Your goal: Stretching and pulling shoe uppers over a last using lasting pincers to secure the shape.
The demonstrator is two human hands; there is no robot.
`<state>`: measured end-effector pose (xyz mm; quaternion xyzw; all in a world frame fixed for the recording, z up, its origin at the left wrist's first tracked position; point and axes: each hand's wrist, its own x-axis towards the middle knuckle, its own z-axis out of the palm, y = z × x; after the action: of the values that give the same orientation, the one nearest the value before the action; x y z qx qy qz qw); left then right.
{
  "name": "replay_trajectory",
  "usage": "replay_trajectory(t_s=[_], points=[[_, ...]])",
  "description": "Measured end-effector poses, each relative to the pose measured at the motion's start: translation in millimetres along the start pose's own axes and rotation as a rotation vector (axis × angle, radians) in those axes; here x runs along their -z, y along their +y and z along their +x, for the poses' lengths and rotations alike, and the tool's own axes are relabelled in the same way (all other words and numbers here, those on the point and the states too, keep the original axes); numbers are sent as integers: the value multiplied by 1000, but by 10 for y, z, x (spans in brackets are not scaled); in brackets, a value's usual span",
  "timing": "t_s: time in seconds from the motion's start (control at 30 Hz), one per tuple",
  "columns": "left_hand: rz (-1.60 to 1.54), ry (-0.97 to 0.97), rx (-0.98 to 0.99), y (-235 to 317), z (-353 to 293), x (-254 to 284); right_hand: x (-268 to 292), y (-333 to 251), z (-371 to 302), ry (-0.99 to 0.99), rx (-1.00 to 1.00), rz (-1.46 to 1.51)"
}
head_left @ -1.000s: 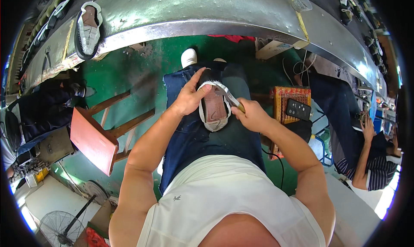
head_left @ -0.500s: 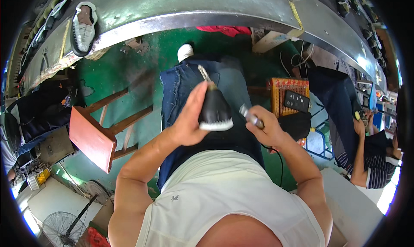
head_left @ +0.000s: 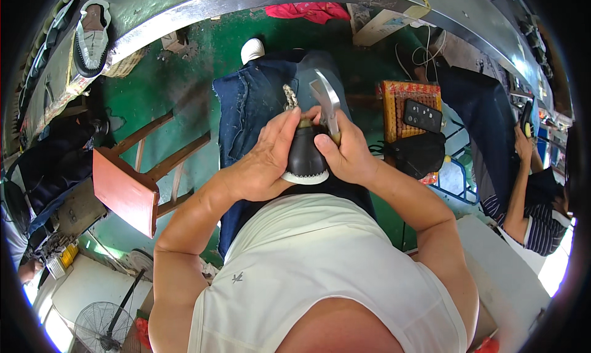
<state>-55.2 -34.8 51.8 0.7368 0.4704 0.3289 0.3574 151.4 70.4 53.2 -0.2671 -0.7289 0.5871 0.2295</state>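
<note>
Above my lap I hold a shoe (head_left: 306,162) with a black upper and a jagged white edge along its toe, the toe facing me. My left hand (head_left: 261,153) wraps its left side, fingers closed. At the shoe's far end a braided, light-coloured strand (head_left: 290,97) sticks up; what it belongs to is unclear. My right hand (head_left: 348,150) is closed on a hammer (head_left: 326,97) with a shiny curved metal head pointing away from me, and its fingers also touch the shoe's right side. The hammer's handle is mostly hidden in my palm.
A metal bench edge (head_left: 246,0) curves across the front, with another shoe (head_left: 92,39) at left. A reddish stool (head_left: 126,190) stands left. To my right, a beaded seat (head_left: 397,106) carries a black remote (head_left: 423,116) and a black pouch (head_left: 418,153). A co-worker (head_left: 523,193) sits far right; a fan (head_left: 104,325) stands lower left.
My right hand has moved left and away from me, from beside the shoe to touching it, and the hammer's head has swung upright. My left hand still holds the shoe. The view has shifted slightly.
</note>
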Motion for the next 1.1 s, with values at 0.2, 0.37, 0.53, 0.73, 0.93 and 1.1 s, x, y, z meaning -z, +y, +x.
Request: replay_trajectory(t_s=[0.2,0.37,0.53,0.73,0.93,1.1], points=[[25,-29,44,-111,43,-39,243,-193,183,-236,-160,-102],[-133,164,200,-396,-92,-405,190,-129,260,-238,23,-268],[-454,296,569,-439,-120,-590,91,199,381,-67,110,-300],[-632,523,553,-393,32,-440,-23,201,527,176,-55,-186],[-606,422,970,-451,-35,-483,-190,657,-90,93,-424,143],[-680,211,925,-383,-133,-428,126,511,-184,-156,-628,135]])
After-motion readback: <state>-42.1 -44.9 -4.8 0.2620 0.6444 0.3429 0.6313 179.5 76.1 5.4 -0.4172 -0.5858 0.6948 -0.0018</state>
